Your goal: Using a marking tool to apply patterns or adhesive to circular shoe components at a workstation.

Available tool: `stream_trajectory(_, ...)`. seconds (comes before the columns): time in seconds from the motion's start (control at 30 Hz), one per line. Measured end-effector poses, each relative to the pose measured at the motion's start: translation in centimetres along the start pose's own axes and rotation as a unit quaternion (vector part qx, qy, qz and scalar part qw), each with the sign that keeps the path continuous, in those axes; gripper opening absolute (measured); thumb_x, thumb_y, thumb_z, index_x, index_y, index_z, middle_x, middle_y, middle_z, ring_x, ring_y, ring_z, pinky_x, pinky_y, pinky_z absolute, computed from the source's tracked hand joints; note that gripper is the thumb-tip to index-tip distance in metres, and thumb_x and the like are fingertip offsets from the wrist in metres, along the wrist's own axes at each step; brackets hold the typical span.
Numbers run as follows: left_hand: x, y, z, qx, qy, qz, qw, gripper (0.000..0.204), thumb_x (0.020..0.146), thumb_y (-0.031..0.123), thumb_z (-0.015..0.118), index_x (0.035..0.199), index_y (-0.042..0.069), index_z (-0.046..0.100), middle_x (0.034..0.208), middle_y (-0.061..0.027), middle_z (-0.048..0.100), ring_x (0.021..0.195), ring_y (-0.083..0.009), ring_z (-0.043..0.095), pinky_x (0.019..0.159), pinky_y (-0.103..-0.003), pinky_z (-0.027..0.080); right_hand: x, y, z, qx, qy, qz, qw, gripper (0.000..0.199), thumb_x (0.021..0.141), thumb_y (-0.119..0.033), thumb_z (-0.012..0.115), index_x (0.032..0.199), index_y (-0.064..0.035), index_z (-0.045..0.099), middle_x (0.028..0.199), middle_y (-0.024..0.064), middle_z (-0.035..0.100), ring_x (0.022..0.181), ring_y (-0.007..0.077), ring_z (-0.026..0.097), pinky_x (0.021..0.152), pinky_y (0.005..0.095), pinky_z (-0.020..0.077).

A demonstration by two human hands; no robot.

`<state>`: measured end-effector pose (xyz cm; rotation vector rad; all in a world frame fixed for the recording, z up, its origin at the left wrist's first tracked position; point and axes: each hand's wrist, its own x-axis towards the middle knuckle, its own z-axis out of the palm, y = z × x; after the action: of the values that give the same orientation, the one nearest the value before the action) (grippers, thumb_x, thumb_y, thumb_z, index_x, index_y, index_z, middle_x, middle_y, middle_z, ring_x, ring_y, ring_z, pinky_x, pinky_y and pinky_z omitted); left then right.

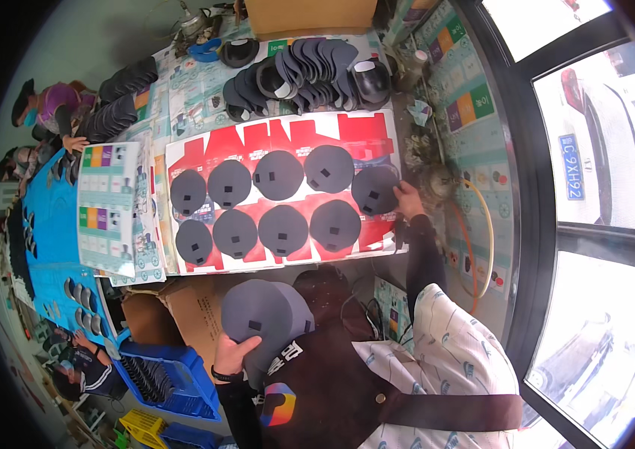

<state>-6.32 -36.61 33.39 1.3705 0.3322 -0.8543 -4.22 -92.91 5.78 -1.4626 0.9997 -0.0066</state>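
My left hand (233,355), a dark band at its wrist, is closed on a few overlapping grey round pads (263,308) in front of my body. The thumb lies on top of them, near a small black patch. At the right end of the table my right hand (408,200) pinches the edge of another grey round pad (372,184), which lies on or just above the sheet; I cannot tell which. Several similar pads (280,175) rest to its left in two rows on a red and white cardboard sheet (221,142). Each shows one or two small black patches.
Stacked dark curved pieces (316,63) stand at the table's back, before a cardboard box (310,16). Blue crates (201,400) are at lower left. People work along a blue-covered table (52,224). Hoses (491,247) hang at right, by a window frame (523,224).
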Motion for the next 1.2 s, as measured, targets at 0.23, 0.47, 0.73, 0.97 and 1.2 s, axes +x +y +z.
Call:
stream_trajectory(0.23, -1.3, 1.0, -1.6, -0.06, -0.028, -0.019, 0.998, 0.045, 0.088, -0.004, 0.072, 0.131, -0.006, 0.059, 0.123, -0.0125, 0.068, 0.109, -0.0233, 0.067, 0.095, -0.037, 0.056, 2.6, 3.0, -1.3, -0.545, 0.131, -0.246, 0.791, 0.018, 0.092, -0.018, 0.059, 0.098, -0.0061, 0.07, 0.094, 0.0108, 0.069, 0.09, 0.0279, 0.068, 0.071, 0.0425, 0.0556)
stream_trajectory(0.47, -6.9, -2.7, -12.9, -0.111, 0.167, 0.139, 0.97, 0.054, 0.087, -0.001, 0.075, 0.137, 0.0, 0.056, 0.126, -0.0094, 0.066, 0.113, -0.0211, 0.064, 0.095, -0.036, 0.053, -2.9, -4.0, 2.9, -0.287, 0.062, -0.242, 0.925, 0.026, 0.098, -0.015, 0.062, 0.117, 0.0018, 0.065, 0.115, 0.0191, 0.07, 0.105, 0.028, 0.069, 0.093, 0.0364, 0.0521)
stream_trajectory(0.73, -17.4, -22.2, -34.5, -0.164, 0.568, 0.145, 0.794, 0.04, 0.079, -0.001, 0.08, 0.117, -0.004, 0.068, 0.107, -0.0129, 0.073, 0.094, -0.0293, 0.071, 0.085, -0.044, 0.059, -20.9, -12.1, 21.6, -0.286, -0.258, -0.417, 0.823, 0.015, 0.099, -0.011, 0.063, 0.107, 0.0015, 0.064, 0.091, 0.0108, 0.068, 0.081, 0.0158, 0.065, 0.074, 0.0299, 0.0513)
stream_trajectory(0.97, -26.6, -39.6, -53.4, -0.328, 0.742, 0.02, 0.585, 0.047, 0.069, 0.007, 0.087, 0.11, -0.009, 0.071, 0.108, -0.0163, 0.074, 0.092, -0.0273, 0.071, 0.083, -0.039, 0.055, -48.0, -18.6, 40.7, -0.18, -0.589, -0.207, 0.76, 0.049, 0.088, 0.004, 0.058, 0.136, -0.003, 0.06, 0.078, 0.0006, 0.064, 0.066, 0.0058, 0.054, 0.059, 0.0225, 0.0426)
stream_trajectory(1.2, -27.8, -42.8, -59.9, -0.289, 0.67, 0.041, 0.683, 0.048, 0.07, 0.006, 0.086, 0.112, -0.007, 0.069, 0.108, -0.0151, 0.074, 0.093, -0.0266, 0.071, 0.085, -0.038, 0.055, -72.0, -23.3, 52.7, -0.222, -0.959, -0.176, -0.012, 0.038, 0.099, -0.011, 0.062, 0.137, -0.0105, 0.062, 0.089, 0.0106, 0.068, 0.077, 0.0285, 0.065, 0.069, 0.0349, 0.051)
